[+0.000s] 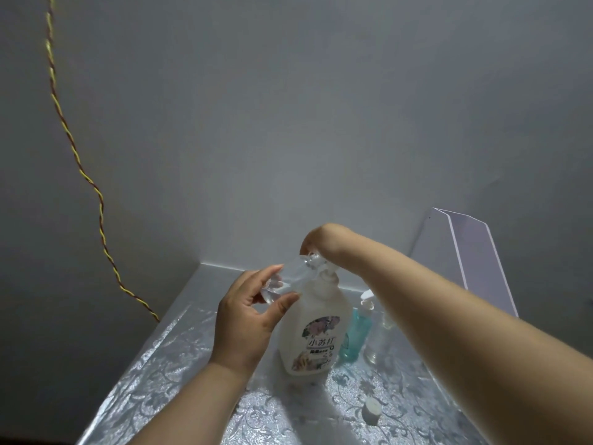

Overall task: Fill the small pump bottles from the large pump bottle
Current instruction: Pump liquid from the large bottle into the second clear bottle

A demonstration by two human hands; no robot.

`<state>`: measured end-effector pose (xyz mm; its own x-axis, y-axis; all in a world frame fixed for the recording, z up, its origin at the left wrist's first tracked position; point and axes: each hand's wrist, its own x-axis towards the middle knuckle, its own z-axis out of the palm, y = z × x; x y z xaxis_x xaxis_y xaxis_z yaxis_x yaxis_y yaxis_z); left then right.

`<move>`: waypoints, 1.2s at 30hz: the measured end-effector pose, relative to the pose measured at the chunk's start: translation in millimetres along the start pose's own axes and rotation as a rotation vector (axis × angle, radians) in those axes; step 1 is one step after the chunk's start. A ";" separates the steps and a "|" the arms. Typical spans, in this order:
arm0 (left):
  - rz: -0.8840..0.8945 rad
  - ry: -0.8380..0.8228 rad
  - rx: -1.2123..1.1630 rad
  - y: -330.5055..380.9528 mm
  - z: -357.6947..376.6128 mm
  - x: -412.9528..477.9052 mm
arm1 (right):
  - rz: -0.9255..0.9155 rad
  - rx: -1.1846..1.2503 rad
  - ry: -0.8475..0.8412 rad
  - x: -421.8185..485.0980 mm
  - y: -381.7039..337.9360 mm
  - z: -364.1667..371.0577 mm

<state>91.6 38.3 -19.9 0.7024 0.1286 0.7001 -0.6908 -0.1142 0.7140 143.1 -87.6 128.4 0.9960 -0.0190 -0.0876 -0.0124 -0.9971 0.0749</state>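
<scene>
A large white pump bottle (316, 332) with a flowered label stands upright on the silver patterned table (154, 374). My right hand (317, 239) sits on top of its pump head, fingers bent down over it. My left hand (247, 319) grips a small clear bottle (288, 281), tilted with its open mouth up against the large bottle's spout. Whether liquid flows is too blurred to tell. A white cap (372, 411) lies loose on the table at the front right.
A small blue pump bottle (356, 335) and a clear glass bottle (377, 345) stand right behind the large one, partly hidden by my right forearm. A pale folded board (465, 258) leans on the wall at back right. A twisted yellow-red cord (80, 162) hangs at left.
</scene>
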 end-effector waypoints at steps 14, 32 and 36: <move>0.002 -0.005 -0.008 1.8 -1.0 0.7 | -0.034 0.116 0.183 -15.0 6.3 -2.2; 0.017 -0.001 -0.001 -3.0 -0.6 1.5 | -0.039 0.221 0.189 -14.4 8.1 1.0; 0.015 0.001 0.011 -7.0 0.0 1.2 | 0.007 0.120 0.087 -6.1 1.7 7.4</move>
<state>97.3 39.3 -24.1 0.6919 0.1280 0.7105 -0.6991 -0.1272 0.7037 136.3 -89.7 121.7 0.9997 -0.0244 -0.0010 -0.0244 -0.9987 -0.0444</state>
